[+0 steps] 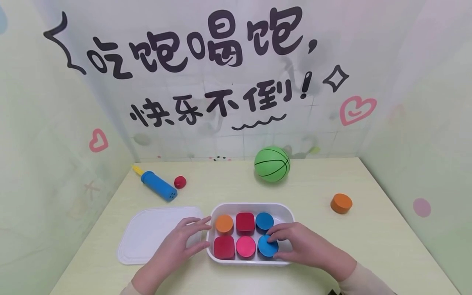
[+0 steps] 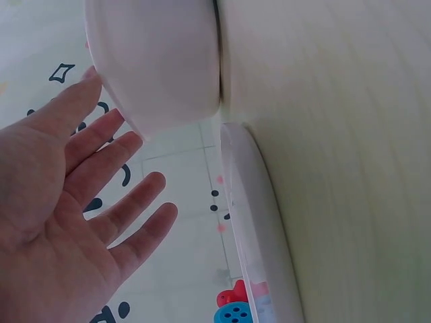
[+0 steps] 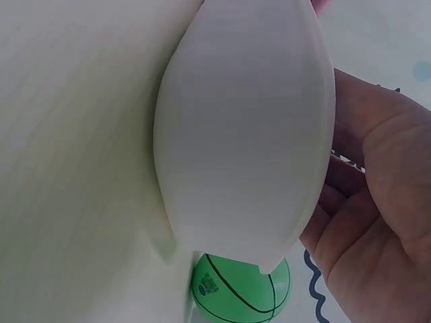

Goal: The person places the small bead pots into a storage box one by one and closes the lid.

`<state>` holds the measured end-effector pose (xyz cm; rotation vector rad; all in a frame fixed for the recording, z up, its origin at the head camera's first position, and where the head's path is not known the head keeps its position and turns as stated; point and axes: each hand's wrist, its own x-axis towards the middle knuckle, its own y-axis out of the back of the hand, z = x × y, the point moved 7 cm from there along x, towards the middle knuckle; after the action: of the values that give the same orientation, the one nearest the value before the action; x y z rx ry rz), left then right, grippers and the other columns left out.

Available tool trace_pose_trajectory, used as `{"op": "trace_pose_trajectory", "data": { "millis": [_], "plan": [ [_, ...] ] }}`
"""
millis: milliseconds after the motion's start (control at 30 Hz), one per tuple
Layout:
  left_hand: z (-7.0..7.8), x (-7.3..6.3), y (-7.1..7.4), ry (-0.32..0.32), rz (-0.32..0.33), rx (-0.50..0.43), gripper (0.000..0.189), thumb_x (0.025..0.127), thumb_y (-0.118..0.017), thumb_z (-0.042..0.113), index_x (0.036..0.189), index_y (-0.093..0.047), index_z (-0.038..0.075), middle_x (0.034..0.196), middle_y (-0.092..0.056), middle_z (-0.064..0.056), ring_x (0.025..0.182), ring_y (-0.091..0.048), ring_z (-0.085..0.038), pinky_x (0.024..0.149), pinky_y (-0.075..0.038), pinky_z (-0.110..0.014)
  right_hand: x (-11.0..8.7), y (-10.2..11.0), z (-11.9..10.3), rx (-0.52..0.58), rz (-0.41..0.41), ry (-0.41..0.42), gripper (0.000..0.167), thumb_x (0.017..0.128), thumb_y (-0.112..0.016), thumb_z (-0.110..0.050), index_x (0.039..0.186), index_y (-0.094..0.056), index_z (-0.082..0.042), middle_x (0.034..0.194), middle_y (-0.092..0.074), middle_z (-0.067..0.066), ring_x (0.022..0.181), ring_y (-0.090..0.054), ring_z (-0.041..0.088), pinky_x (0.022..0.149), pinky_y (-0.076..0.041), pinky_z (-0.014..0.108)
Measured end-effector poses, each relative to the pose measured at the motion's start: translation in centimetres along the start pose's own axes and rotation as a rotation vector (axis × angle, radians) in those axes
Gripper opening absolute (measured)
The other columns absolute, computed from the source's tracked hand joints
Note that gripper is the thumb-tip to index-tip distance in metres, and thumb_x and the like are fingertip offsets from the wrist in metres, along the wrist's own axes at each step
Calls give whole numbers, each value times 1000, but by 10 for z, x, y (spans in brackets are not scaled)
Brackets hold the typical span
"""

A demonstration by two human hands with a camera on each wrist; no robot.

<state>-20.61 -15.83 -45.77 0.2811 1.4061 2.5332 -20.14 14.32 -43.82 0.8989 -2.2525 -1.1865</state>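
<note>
A white plastic box [image 1: 250, 262] stands at the table's front middle, holding two rows of coloured blocks. Its back row has an orange round block [image 1: 224, 223], a red square block [image 1: 245, 222] and a blue round block [image 1: 264, 221]. In front are another red square block [image 1: 224, 247], a pink round block [image 1: 245, 246] and a second blue round block [image 1: 267, 247]. My right hand [image 1: 300, 243] pinches that front blue block; the box wall hides the fingertips in the right wrist view. My left hand [image 1: 184, 239] has its fingers spread at the box's left rim, holding nothing.
A white lid [image 1: 147, 235] lies left of the box. Behind it are a blue hand pump [image 1: 158, 185] and a small red object [image 1: 180, 182]. A green ball [image 1: 272, 164] stands at the back, and an orange round block [image 1: 341, 203] sits on the right.
</note>
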Motion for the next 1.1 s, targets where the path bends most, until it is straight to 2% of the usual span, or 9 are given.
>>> {"op": "trace_pose_trajectory", "data": {
  "millis": [200,400,633,800,1000,1100],
  "plan": [
    [0,0,0,4,-3,1,46,86,-83,41,130,-71,32,147,-59,17,139,-51,-22,101,-58,-49,3,-5,4,-1,-20,7,31,86,-86,-31,115,-79,-19,121,-75,-4,114,-70,16,96,-61,35],
    [0,0,-1,6,-3,5,46,86,-83,41,130,-71,32,147,-59,17,138,-52,-21,101,-58,-48,7,-9,8,0,-53,-26,31,86,-86,-33,114,-79,-22,120,-75,-7,116,-70,17,98,-60,39],
    [-1,0,-2,4,3,10,46,86,-83,40,130,-71,32,147,-59,16,137,-53,-21,101,-58,-48,5,-2,3,-1,-47,-14,32,86,-86,-31,115,-79,-20,121,-75,-5,115,-69,15,99,-60,38],
    [-1,0,-2,-4,9,13,47,86,-83,41,131,-71,32,147,-59,17,136,-54,-20,101,-58,-47,-8,15,4,28,57,11,31,88,-85,-25,117,-77,-20,118,-74,-10,111,-70,11,94,-61,32],
    [0,-1,-1,-10,14,11,47,86,-84,40,131,-71,33,146,-59,18,136,-54,-19,102,-57,-47,-26,44,16,24,275,107,32,83,-87,-10,111,-75,-21,111,-75,-7,96,-71,12,81,-63,28],
    [0,-1,-1,-6,12,12,47,86,-84,41,130,-71,33,146,-59,18,136,-54,-19,102,-58,-46,-36,55,27,-3,368,108,35,79,-88,-4,108,-76,-19,109,-76,-6,94,-71,10,77,-63,27]
  ]
}}
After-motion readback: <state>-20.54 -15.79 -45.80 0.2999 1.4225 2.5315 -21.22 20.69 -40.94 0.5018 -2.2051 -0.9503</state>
